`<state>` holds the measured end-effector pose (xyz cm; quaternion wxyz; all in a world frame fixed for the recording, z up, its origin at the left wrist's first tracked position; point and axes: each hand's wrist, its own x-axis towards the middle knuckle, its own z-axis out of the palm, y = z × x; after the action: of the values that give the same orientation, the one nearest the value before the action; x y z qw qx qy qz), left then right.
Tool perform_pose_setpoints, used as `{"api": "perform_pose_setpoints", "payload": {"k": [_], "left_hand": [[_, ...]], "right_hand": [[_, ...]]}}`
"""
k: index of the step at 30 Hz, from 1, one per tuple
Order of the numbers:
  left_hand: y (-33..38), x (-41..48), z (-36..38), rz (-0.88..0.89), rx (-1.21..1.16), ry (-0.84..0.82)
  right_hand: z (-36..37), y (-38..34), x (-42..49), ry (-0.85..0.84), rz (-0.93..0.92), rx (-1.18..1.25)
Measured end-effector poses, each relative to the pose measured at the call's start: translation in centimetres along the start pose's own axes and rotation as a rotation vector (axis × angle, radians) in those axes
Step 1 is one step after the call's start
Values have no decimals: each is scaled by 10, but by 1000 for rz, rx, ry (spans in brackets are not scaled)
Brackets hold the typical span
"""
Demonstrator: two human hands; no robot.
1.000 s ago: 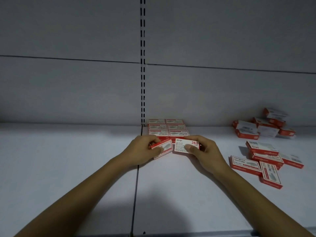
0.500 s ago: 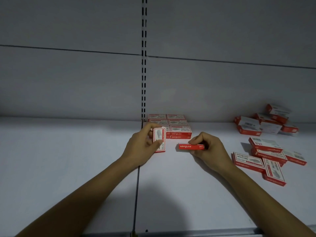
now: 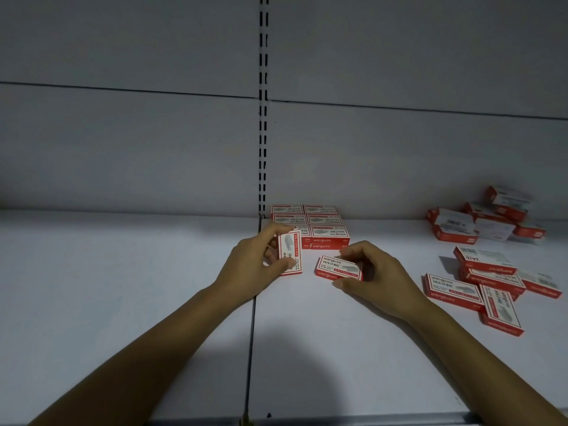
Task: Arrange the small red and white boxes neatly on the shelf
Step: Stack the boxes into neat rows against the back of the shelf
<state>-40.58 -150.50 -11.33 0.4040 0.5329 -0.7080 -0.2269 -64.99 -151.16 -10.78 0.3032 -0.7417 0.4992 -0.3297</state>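
While left hand (image 3: 255,265) grip pinches one staple box (image 3: 290,253) on end just beside the neat stack (image 3: 325,232) and right hand (image 3: 378,275) grip pinches a second box (image 3: 338,267) flat at shelf (image 3: 123,272) level, a crooked push-in could knock stacked rows askew

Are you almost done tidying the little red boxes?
Not yet. A neat block sits at the back. The left hand grips a box, the right hand a second box. A back heap and a front heap on the right are left.
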Motion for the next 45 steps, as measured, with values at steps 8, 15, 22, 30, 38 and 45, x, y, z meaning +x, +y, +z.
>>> {"api": "perform_pose_setpoints", "payload": {"k": [8,15,22,30,38,45], "left_hand": [[-2,0,0,-32,95,10],[6,-6,2,10,324,-108],[9,-4,-1,97,604,-120],[10,-6,-1,132,659,-75],[1,-1,4,39,670,28],[-1,14,4,36,552,54]], "right_hand": [[-2,-3,-2,41,-2,-175],[-3,-7,-1,129,-5,-342],[-9,-2,0,33,-57,-239],[-12,3,0,-123,-156,-267],[-23,-4,-1,-51,-33,-758],[-15,-15,25,-2,-19,-766]]}}
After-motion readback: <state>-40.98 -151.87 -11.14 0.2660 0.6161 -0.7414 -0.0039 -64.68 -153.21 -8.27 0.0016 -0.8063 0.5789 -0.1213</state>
